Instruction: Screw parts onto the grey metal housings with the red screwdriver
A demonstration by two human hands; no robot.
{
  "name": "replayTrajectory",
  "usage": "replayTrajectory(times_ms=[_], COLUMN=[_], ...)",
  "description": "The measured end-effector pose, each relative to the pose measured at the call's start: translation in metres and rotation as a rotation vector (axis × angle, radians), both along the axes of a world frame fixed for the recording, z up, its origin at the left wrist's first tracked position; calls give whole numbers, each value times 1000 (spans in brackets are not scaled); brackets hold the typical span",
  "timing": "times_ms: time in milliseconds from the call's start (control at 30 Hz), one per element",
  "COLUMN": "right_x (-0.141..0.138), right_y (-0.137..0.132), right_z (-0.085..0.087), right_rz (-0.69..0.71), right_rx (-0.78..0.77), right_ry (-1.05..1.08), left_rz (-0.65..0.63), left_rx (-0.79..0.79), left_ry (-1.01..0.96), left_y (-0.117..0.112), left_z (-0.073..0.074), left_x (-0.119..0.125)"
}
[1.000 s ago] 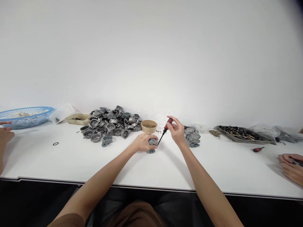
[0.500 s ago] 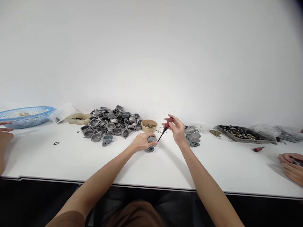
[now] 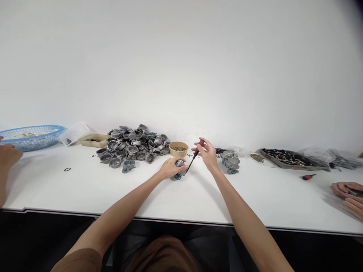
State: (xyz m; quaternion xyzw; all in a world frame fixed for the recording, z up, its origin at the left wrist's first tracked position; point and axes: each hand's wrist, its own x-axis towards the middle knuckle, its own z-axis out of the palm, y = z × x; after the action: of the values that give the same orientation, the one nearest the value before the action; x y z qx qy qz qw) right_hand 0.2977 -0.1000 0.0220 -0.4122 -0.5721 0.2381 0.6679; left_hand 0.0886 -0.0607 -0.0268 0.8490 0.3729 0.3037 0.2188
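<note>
My left hand (image 3: 170, 168) is closed around a grey metal carburetor (image 3: 177, 176) on the white table, its round opening facing me. In my right hand (image 3: 207, 154) is a screwdriver (image 3: 194, 154) with a red and black handle, held by the fingers. Its dark shaft slants down to the left, and the tip meets the carburetor's right side; the exact contact point is too small to make out. Just behind the carburetor stands a tan bowl (image 3: 178, 153) of small brass-coloured parts. A few more carburetors (image 3: 231, 161) sit to the right of my right hand.
Left of the bowl lies a heap of grey metal bowls (image 3: 133, 145). A black ring (image 3: 67, 169), a yellowish tray (image 3: 92, 144) and a blue basket (image 3: 42, 141) are further left. Rightward are a dark parts tray (image 3: 289, 166), another screwdriver (image 3: 307, 177) and another person's hands (image 3: 347, 194).
The carburetor has turned and tilted slightly in my left hand. My right hand and the screwdriver have shifted a little left. At the left edge, another person's hand has moved.
</note>
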Motion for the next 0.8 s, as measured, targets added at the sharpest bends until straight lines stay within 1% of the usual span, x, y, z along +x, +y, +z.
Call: replayTrajectory(times_ms=[67,133,267,333,400,500,567,733,800], right_x=[2,6,12,12,11,12,13,17,18], right_y=[1,2,5,6,6,5,6,8,8], right_z=[-1,-2,-2,-3,-4,-5,-5,-5,-5], right_rz=[64,71,-69,-113,-83,44,71,-59,-50], right_rx=[-20,-45,-52,-34,-16,-22,-48,-57,-38], right_ry=[50,83,61,26,28,92,127,97,89], left_rz=[27,46,49,49,48,46,52,56,46], left_rx=[7,10,-6,-30,-66,-122,-152,-192,-199], left_ry=[-4,0,9,5,-8,-36,-54,-110,-126], left_y=[-1,-1,-1,-2,-3,-2,-1,6,7], left_z=[1,1,2,3,4,5,4,-2,-3], left_x=[0,0,0,-1,-1,-1,-1,-2,-2])
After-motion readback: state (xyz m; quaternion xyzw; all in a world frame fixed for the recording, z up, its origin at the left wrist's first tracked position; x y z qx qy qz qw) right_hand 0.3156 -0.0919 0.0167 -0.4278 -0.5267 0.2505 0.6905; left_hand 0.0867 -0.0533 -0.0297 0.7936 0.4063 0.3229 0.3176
